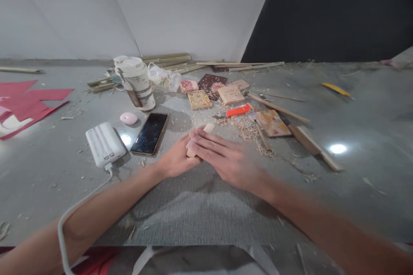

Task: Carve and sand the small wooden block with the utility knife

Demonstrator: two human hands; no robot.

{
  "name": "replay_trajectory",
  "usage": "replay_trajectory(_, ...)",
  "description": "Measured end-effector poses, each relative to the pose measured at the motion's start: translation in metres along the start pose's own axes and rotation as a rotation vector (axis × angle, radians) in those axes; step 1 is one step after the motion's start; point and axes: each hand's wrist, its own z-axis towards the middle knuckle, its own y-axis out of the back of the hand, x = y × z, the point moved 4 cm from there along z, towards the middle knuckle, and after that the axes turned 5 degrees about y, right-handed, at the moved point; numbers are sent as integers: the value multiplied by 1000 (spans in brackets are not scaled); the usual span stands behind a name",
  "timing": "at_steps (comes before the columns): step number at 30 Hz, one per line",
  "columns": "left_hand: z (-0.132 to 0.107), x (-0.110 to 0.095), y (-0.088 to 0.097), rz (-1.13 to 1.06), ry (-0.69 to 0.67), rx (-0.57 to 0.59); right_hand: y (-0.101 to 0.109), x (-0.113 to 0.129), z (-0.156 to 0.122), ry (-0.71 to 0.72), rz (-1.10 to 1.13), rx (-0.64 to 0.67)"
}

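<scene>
A small pale wooden block (209, 128) is held at a tilt above the table, partly covered by fingers. My left hand (176, 157) is closed around its lower left side. Over the top of the block lies my right hand (227, 159), its fingers long and pressed together against it. Motion smears the back of this hand, and whatever may be under its fingertips is hidden. Beyond my hands, an orange utility knife (238, 110) rests among wood shavings (247, 129).
Behind are patterned square tiles (200, 99), a wooden block (230, 94) and carved pink pieces (189, 86). On the left stand a paper cup (138, 86), phone (150, 133) and power bank (105, 142), whose cable (82, 201) crosses my left forearm. Wooden strips (318, 148) lie right.
</scene>
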Motion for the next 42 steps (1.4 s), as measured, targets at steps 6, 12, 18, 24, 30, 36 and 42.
replay_trajectory(6,3,-2,2,-102,45,-34,3,-33,-11,-68,52,-23)
replay_trajectory(12,0,-3,2,-6,-20,-20,2,-8,-2,-9,14,-11)
replay_trajectory(18,1,-1,2,-35,13,-23,5,-35,-12,-50,24,-15)
replay_trajectory(24,0,-1,0,20,-75,-8,3,-19,-5,-73,-30,-62)
replay_trajectory(30,-1,-4,-3,120,-165,11,4,7,3,112,37,0)
replay_trajectory(36,1,-5,-3,100,-112,12,6,-35,-14,-174,-27,-119)
replay_trajectory(42,1,0,-5,130,-151,25,0,7,5,65,33,-4)
